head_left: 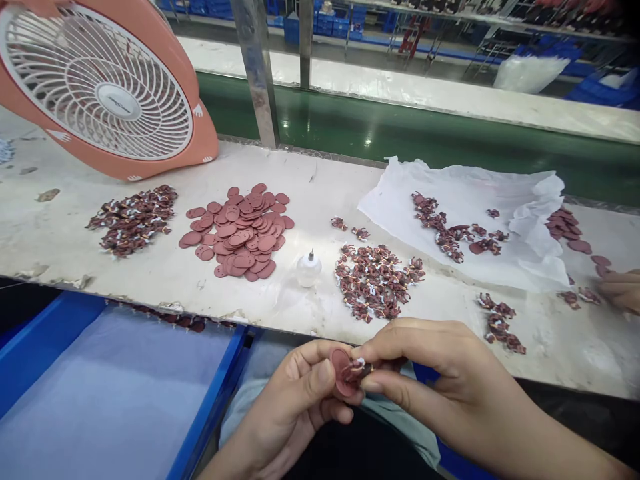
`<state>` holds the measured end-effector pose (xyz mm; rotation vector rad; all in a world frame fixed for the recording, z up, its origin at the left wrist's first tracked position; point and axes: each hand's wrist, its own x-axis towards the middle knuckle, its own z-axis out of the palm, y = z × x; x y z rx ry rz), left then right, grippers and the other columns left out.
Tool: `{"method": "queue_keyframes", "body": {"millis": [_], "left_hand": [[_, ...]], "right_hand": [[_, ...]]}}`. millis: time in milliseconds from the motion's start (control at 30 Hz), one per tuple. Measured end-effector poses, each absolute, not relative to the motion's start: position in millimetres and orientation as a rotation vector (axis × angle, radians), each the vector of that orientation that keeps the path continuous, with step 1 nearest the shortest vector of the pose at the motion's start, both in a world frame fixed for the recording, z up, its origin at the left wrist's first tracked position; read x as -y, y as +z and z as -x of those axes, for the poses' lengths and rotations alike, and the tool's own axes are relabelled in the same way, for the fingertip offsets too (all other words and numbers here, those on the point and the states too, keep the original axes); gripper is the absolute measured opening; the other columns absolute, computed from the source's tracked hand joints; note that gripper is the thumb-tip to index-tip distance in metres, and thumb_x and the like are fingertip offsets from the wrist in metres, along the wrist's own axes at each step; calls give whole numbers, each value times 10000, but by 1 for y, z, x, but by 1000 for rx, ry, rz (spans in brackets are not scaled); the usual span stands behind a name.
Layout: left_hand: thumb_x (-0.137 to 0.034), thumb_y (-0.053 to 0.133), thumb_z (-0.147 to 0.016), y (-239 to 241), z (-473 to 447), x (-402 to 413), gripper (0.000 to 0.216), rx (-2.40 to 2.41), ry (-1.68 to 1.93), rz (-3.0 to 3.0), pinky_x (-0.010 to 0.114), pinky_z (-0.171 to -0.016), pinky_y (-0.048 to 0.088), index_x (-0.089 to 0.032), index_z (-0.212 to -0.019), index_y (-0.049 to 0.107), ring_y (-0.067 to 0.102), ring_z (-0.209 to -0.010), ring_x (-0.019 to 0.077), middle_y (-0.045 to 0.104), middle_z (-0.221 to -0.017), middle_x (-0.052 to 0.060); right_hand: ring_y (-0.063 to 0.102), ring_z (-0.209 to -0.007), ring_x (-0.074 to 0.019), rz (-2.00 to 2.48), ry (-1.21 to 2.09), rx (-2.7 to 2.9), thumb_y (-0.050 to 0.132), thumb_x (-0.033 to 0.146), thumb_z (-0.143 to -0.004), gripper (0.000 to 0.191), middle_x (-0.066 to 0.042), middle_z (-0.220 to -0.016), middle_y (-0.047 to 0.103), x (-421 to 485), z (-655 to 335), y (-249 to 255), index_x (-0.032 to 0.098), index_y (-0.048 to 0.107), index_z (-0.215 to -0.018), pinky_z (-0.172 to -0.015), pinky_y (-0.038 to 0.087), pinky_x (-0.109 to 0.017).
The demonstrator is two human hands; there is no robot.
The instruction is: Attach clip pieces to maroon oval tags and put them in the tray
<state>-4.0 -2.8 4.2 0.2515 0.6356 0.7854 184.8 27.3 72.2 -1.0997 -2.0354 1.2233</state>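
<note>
My left hand (300, 393) pinches a flat dark-red oval piece (341, 369) below the table's front edge. My right hand (425, 363) presses a small brown-and-white figure piece (361, 367) against that oval, fingers closed on it. Right ahead on the worn white table (150, 273) lies a heap of the same small figure pieces (376, 280), and a pile of dark-red ovals (240, 233) lies further left. A small white glue bottle (309, 269) stands between these two heaps.
An orange fan (100, 87) stands at the back left, with another heap of small pieces (133, 219) before it. A white plastic sheet (465, 213) with more pieces lies at right. Another person's hand (623, 290) shows at the right edge. A blue tray (110, 393) sits below left.
</note>
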Motion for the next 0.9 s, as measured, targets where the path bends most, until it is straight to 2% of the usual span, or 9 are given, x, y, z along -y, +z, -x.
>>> {"method": "queue_keyframes", "body": {"millis": [167,433,800,900], "left_hand": [[-347,755,-743,4,4,3,207,-657,786,-244,157,-568,502,-161,-831,734,593,-659,88,646,-723,15],[-361,755,-740,2,4,3,221,-676,778,-236,143,-537,487,-157,-819,729,594,-644,85,640,-708,11],[-393,756,-729,-2,6,5,253,-714,783,-250,129,-485,424,-156,-804,711,546,-622,77,598,-690,2],[-388,756,-730,-3,6,7,248,-715,784,-245,128,-483,424,-157,-810,711,547,-627,76,595,-692,-1]], "right_hand": [[659,-739,-80,1087,1199,2064,656,166,-882,237,71,-846,716,-26,-184,73,312,658,-1068,-687,484,-167],[652,-752,-44,1109,1198,2097,646,173,-890,88,75,-850,707,-27,-184,71,244,636,-941,-718,473,-116],[659,-732,-91,1102,1165,2162,633,158,-883,112,35,-830,710,-29,-181,75,238,664,-955,-687,490,-166],[657,-749,-75,1098,1143,2188,633,143,-881,129,43,-840,710,-30,-180,77,233,672,-966,-707,480,-144]]}}
